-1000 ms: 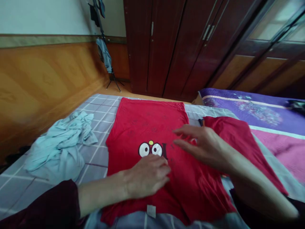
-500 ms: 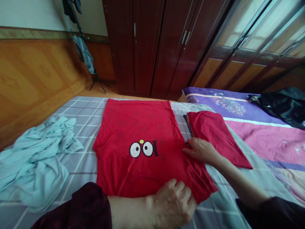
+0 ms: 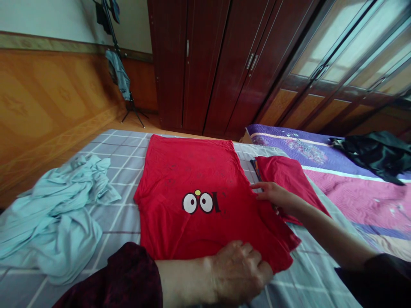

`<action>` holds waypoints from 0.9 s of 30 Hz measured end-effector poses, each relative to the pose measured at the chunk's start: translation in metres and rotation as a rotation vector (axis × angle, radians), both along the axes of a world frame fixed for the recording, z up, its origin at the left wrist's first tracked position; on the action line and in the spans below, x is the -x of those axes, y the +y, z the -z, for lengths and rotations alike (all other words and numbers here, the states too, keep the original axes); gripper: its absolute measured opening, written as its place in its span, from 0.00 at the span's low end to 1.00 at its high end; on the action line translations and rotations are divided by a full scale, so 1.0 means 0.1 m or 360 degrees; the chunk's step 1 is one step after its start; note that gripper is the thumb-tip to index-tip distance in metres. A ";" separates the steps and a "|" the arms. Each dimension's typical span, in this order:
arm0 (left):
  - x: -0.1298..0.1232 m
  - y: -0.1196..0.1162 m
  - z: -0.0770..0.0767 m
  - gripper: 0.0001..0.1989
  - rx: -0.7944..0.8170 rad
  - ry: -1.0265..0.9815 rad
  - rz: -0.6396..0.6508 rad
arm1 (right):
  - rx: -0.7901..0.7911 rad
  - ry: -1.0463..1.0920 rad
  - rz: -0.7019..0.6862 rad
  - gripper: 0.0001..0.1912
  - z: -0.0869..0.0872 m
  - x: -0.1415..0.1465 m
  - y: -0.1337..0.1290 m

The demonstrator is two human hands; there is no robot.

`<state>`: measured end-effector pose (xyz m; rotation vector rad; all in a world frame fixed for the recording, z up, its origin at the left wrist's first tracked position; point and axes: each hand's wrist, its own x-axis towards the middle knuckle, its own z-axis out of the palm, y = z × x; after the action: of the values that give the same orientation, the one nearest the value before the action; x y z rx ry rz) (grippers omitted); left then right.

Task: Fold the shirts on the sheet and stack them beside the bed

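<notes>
A red T-shirt (image 3: 189,167) lies spread on the bed, printed with two cartoon eyes and a yellow dot. Across its near edge reaches my left hand (image 3: 240,271), knuckles up and fingers curled on the cloth at the near right; the fingertips are hidden beneath. My right hand (image 3: 278,197) rests at the shirt's right edge with its fingers stretched out over the fabric, the thumb side partly hidden. Just beyond that hand lies a folded red garment (image 3: 285,169), with a dark edge showing on its left.
A crumpled pale aqua cloth (image 3: 61,214) lies on the left of the checked bed sheet (image 3: 125,171). Beyond the bed stand a dark red wardrobe (image 3: 192,77) and a coat stand (image 3: 111,25). To the right, a purple and pink bedspread (image 3: 334,188) carries a black garment (image 3: 379,149).
My right hand has shifted slightly up and right, its fingers now straighter. The shirt's right side is flatter beside it. My left hand stays at the near edge; the view has shifted slightly.
</notes>
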<state>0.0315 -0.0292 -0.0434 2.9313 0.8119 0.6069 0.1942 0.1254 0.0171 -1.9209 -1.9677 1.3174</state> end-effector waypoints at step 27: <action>0.75 0.74 -0.46 0.12 0.0714 -0.0314 -0.0653 | -0.0233 0.0006 -0.0039 0.13 -0.09 0.14 -0.55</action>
<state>-0.0438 0.0453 0.0026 2.2783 1.3328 0.6212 0.1805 0.0701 0.0256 -1.8320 -2.0300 1.1459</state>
